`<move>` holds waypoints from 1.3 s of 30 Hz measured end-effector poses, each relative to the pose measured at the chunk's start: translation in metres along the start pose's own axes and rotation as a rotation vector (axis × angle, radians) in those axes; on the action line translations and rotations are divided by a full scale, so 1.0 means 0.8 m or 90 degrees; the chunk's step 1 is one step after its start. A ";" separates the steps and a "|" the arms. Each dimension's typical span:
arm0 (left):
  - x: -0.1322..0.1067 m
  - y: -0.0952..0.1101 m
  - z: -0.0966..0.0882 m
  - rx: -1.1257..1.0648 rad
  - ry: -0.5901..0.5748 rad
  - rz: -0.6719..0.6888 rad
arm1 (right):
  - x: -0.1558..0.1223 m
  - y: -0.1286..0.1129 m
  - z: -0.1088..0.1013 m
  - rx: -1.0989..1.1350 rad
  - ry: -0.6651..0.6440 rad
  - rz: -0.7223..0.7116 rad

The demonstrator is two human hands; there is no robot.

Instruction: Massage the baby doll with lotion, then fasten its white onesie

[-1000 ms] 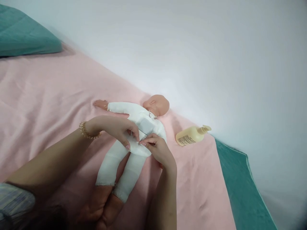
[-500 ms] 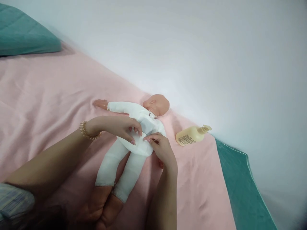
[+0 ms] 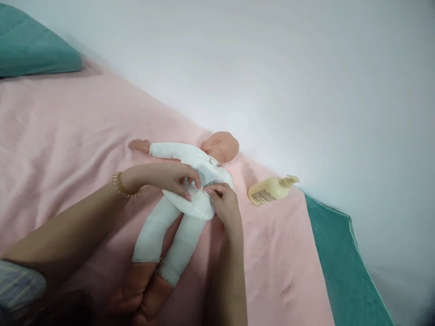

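A baby doll [image 3: 185, 199] in a white bodysuit lies on its back on the pink sheet [image 3: 68, 136], its bare head toward the wall. My left hand [image 3: 173, 179], with a beaded bracelet at the wrist, pinches the white cloth over the doll's belly. My right hand [image 3: 224, 203] pinches the same cloth from the other side, so the fingertips of both hands nearly meet. One doll arm stretches out to the left. The doll's bare feet lie close to me at the bottom of the view.
A cream pump bottle [image 3: 270, 191] lies on its side on the sheet, right of the doll, near the white wall [image 3: 272, 68]. A teal pillow [image 3: 30, 50] sits at the far left. Teal bedding [image 3: 343, 271] shows past the sheet's right edge.
Both hands have crept a little up the doll's belly toward its chest, still pinching the white cloth. The doll and bottle stay put.
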State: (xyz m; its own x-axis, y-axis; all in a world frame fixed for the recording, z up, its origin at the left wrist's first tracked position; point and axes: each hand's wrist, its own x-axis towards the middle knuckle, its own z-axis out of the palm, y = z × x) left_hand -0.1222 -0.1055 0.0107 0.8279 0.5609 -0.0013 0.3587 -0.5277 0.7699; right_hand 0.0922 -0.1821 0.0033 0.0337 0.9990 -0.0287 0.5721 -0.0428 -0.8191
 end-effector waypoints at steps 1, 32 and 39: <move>0.001 0.000 0.001 -0.001 0.007 -0.005 | 0.001 0.000 0.003 -0.020 0.002 -0.003; 0.040 -0.029 0.035 0.238 0.286 0.087 | 0.021 0.016 0.044 -0.125 0.149 -0.132; 0.039 -0.024 0.040 0.224 0.353 0.115 | 0.023 0.020 0.045 -0.081 0.156 -0.149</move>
State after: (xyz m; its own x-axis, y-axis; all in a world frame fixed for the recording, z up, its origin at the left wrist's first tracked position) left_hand -0.0892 -0.0980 -0.0245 0.5789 0.6383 0.5074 0.4318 -0.7678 0.4733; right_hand 0.0727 -0.1638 -0.0309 0.0763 0.9502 0.3023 0.6847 0.1704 -0.7086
